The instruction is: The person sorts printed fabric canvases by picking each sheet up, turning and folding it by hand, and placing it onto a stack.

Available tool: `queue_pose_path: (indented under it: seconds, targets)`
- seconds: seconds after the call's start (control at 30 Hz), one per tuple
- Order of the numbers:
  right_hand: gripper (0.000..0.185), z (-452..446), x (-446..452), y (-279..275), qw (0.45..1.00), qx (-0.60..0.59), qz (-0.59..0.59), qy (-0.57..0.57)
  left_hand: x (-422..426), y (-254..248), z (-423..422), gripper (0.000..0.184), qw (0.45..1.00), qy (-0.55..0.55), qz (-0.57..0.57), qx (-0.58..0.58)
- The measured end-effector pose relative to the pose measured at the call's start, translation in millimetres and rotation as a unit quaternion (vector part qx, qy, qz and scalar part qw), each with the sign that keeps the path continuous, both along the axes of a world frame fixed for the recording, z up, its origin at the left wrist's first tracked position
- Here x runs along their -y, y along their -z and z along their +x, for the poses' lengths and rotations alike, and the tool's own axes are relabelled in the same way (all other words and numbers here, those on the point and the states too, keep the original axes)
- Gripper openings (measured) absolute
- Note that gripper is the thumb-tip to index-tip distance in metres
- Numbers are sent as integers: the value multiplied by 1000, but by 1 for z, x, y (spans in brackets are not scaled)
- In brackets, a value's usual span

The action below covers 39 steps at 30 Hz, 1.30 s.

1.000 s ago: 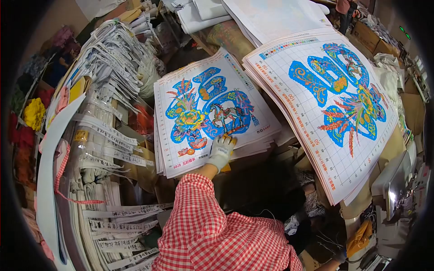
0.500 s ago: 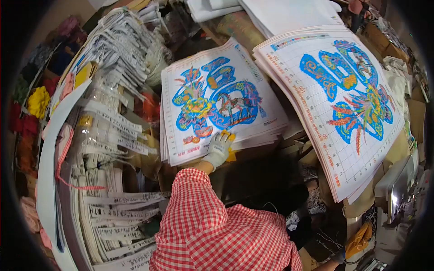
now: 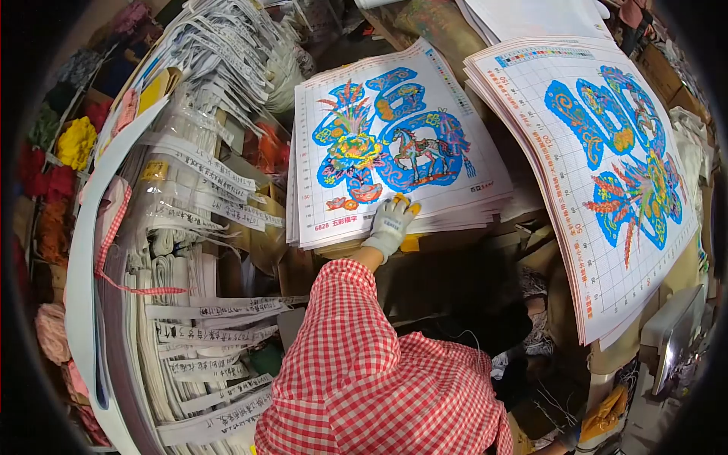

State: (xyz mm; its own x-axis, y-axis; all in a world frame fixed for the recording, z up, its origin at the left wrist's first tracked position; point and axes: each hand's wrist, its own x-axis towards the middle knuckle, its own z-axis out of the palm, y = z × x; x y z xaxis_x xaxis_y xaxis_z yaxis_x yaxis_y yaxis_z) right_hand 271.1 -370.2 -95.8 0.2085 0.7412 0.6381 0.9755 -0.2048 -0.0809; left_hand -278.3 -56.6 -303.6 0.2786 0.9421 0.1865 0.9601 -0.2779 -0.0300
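Observation:
My left hand (image 3: 393, 224), in a whitish glove with yellow fingertips, lies on the near edge of a stack of printed chart sheets (image 3: 326, 114). Its fingers are stretched over the top sheet, and a yellow patch shows just below the edge. A blue character design with flowers and a horse is printed on that sheet. To the right leans another stack of printed sheets (image 3: 531, 136) with a similar blue design, turned another way. A red-and-white checked sleeve (image 3: 341, 326) covers my left arm. I cannot make out my right hand.
Bundles of folded white papers with handwritten strips (image 3: 220, 311) fill the left side. Beyond them are coloured yarn bundles, one of them yellow (image 3: 77, 144). White sheets (image 3: 531, 19) lie at the back. Lower right are an orange crumpled item (image 3: 604, 413) and a grey-white machine (image 3: 675, 334).
The view has shifted, so both stacks sit further right. My left hand stays at the near edge of the middle stack, its fingers lying straighter on the top sheet.

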Motion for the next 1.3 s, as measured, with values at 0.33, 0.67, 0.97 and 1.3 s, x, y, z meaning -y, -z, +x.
queue_pose_path:
  seconds: [0.33, 0.67, 0.97, 1.3]
  targets:
    - [35, -53, -29, -8, 999, 24, 40, 1, 4, 6, 14, 43, 997, -77, 14, 26]
    - [34, -72, -44, -10, 998, 21, 60, -6, 2, 12, 15, 47, 996, -66, 4, 58]
    - [34, -81, -53, -12, 998, 26, 63, -10, 3, 20, 12, 47, 995, -53, 14, 80]
    - [35, -105, -55, -33, 997, 24, 71, -32, 4, 14, 13, 49, 996, -60, 7, 72]
